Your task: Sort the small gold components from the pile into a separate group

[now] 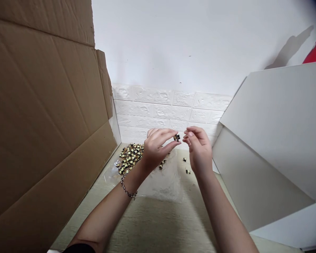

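Note:
My left hand [159,146] pinches a small black transformer-like electronic part [176,137] between thumb and fingertips, raised above the table. Just to its right, my right hand [199,147] has its thumb and fingers drawn together, apart from that part. Whatever its fingertips hold, if anything, is too small to make out. Behind my left wrist lies a heap of similar black parts with pale yellow tops [131,156], resting on a clear plastic bag [160,186]. Two loose ones, a nearer part [188,172] and a farther part [184,160], lie on the table below my right hand.
A tall cardboard sheet [47,105] walls off the left side. White panels [274,140] stand along the right. At the back rises a white brick-patterned wall [152,110]. The pale green table [147,225] stretches toward me, under both forearms.

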`<move>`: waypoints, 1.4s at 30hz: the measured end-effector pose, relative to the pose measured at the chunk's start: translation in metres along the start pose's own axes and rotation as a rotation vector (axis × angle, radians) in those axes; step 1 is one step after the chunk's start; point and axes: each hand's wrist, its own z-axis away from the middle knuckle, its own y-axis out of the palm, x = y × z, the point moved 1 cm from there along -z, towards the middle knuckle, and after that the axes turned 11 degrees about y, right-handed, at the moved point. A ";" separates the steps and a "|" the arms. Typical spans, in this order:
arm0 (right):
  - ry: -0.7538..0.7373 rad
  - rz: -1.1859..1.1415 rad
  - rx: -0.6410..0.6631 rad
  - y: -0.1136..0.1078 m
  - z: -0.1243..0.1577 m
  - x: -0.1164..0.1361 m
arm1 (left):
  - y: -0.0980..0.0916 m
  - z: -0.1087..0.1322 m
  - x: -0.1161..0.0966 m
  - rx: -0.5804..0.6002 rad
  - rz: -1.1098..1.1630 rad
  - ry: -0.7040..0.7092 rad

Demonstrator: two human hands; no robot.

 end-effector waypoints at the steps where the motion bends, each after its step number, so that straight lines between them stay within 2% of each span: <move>1: -0.054 0.040 0.016 -0.002 0.000 0.002 | -0.001 -0.001 0.001 -0.010 -0.054 0.058; 6: -0.183 0.095 0.146 -0.005 0.002 0.008 | -0.002 -0.003 0.001 -0.054 -0.252 0.335; 10: -0.159 0.060 0.190 -0.004 0.002 0.008 | -0.002 -0.003 -0.001 -0.039 -0.309 0.386; 17: -0.053 -0.005 0.192 -0.002 0.003 0.008 | -0.002 -0.004 -0.003 -0.048 -0.331 0.363; 24: 0.044 -0.190 0.246 0.005 0.005 0.002 | -0.002 -0.003 0.001 -0.059 -0.352 0.333; 31: 0.003 -0.070 0.144 0.004 0.004 -0.002 | -0.002 -0.002 0.006 -0.033 -0.391 0.315; 35: 0.033 -0.001 0.076 0.004 0.000 -0.006 | 0.001 0.000 0.013 0.004 -0.420 0.304; 42: 0.086 0.045 0.039 0.006 -0.003 -0.012 | 0.004 0.004 0.026 0.031 -0.450 0.286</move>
